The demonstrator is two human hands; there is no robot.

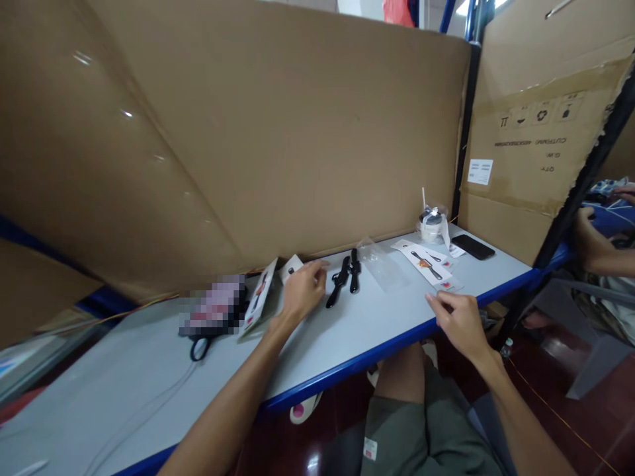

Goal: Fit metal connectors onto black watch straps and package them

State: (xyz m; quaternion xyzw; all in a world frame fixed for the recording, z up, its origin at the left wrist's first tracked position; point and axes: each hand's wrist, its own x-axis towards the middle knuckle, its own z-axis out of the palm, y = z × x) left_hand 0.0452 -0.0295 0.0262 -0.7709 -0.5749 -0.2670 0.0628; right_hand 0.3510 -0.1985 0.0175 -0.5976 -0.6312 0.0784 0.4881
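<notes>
My left hand [302,291] rests on the grey table [347,324], fingers stretched toward two black watch straps [344,276] lying just to its right; a small white card [290,268] lies under its fingertips. My right hand [459,318] sits at the table's blue front edge, fingers loosely curled, holding nothing that I can see. Just beyond it lie small labels [449,285] and a white printed card with a strap picture [424,261]. A clear plastic bag [381,264] lies between the straps and that card.
A cardboard wall [248,132] backs the table. A tape roll in plastic [430,225] and a black phone [472,246] sit at the far right. Black scissors [199,346], a blurred item and leaning cards [258,297] lie left. Another person's arm [595,248] shows at the right.
</notes>
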